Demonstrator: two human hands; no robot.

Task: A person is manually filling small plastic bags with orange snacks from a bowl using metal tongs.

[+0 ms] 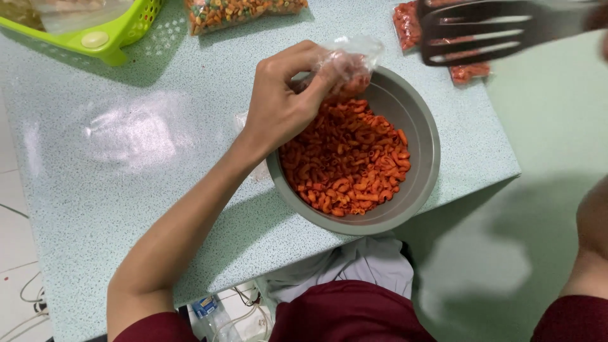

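Slotted spatula (500, 31): nearest the lens, blurred; right hand's grasp cannot be told.
Left hand (278, 104): pinching clear plastic bag (351, 63) over grey bowl (427, 136).
Bag handling: light, limp, slippery; best pinched at its gathered mouth.
Orange macaroni (348, 158): loose, brittle.

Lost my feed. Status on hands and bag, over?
Left hand pinching small bag over bowl. Right hand off frame, spatula raised. Nothing in the way.

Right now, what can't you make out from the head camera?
- Right hand: cut off by the right edge; only the blurred black slotted spatula shows.
- Small clear bag: how full it is, hidden by the left hand.
- Bowl: its depth, covered by orange macaroni.
- Green basket: cut by the top edge.
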